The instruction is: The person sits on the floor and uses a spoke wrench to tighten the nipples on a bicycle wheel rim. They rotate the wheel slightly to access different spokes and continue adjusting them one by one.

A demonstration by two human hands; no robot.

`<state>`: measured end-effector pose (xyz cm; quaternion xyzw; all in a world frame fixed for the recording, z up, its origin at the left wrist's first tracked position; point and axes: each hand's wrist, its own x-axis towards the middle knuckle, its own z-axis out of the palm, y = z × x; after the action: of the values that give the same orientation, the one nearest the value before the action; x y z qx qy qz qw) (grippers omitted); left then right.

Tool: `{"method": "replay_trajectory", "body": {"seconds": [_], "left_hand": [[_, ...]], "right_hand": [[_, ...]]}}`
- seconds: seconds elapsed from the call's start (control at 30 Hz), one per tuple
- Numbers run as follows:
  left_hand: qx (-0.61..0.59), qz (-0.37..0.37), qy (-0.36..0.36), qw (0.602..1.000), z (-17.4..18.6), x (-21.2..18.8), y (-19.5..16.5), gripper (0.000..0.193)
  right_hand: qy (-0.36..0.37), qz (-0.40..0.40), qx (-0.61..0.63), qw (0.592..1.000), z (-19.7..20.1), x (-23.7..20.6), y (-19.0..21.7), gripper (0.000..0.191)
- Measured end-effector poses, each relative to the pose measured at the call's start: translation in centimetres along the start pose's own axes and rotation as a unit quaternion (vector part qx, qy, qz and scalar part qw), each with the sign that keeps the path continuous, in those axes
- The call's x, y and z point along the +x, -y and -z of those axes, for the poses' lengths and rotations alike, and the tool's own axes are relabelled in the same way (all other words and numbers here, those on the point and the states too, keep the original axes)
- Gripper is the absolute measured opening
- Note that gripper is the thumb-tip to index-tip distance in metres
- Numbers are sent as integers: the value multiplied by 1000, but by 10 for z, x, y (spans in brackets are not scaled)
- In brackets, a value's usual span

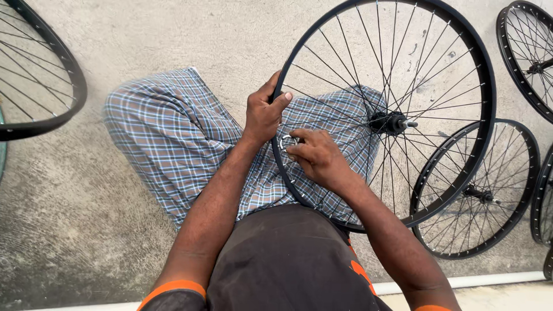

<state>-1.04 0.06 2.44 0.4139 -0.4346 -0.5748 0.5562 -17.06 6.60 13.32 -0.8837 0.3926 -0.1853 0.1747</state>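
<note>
Bicycle wheel (385, 115), black rim with thin wire spokes, resting across the lap of a seated person in checked cloth (173, 138); its flat face is turned up toward the head camera, and the hub (391, 122) with its short metal axle stub points to the right. Left hand (263, 112) clamped on the wheel's near-left rim, thumb hooked over the inside edge, fingers wrapped round the outside. Right hand (317, 155) just below it, inside the rim, fingers pinched together on a small silver metal tool (288, 140) set against the rim where the spokes end; how the tool meets the spoke end cannot be told. The two hands lie close, nearly touching. Behind the wheel's lower right edge, a second wheel (478, 187) lies flat on the concrete floor (75, 201), partly covered by the held rim. Further wheels show at the right border (527, 57) beyond the held wheel, and one more (34, 75) lies well apart to its left, cut off by the frame. Open floor lies left of the wheel past the person's knee, and above it. A pale raised strip (489, 281) runs along the floor below the wheel, near the person's right elbow.
</note>
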Motion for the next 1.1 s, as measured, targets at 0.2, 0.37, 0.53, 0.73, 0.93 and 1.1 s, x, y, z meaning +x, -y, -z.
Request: {"method": "replay_trajectory", "body": {"seconds": [0.2,0.37,0.53,0.73,0.93,1.1], "left_hand": [[24,-46,11,999,-7,5,0,55],[-4,-20,8,1000,-4,1,-1,57],[25,-42,7,999,-8,0,-2,55],[28,-55,3,998,-7,-2,-3,54],[27,-53,-8,998,-5,-5,-5,52],[29,-55,-8,998,-8,-2,-9,53]], "right_hand": [[211,-242,-178,930,-16,23,6,16],[116,-119,30,986,-3,17,4,47],[-2,13,-68,998,-1,-8,9,27],[201,-222,-157,941,-20,18,4,16],[12,2,-4,1000,4,1,12,21],[122,-143,-75,979,-1,12,13,27]]}}
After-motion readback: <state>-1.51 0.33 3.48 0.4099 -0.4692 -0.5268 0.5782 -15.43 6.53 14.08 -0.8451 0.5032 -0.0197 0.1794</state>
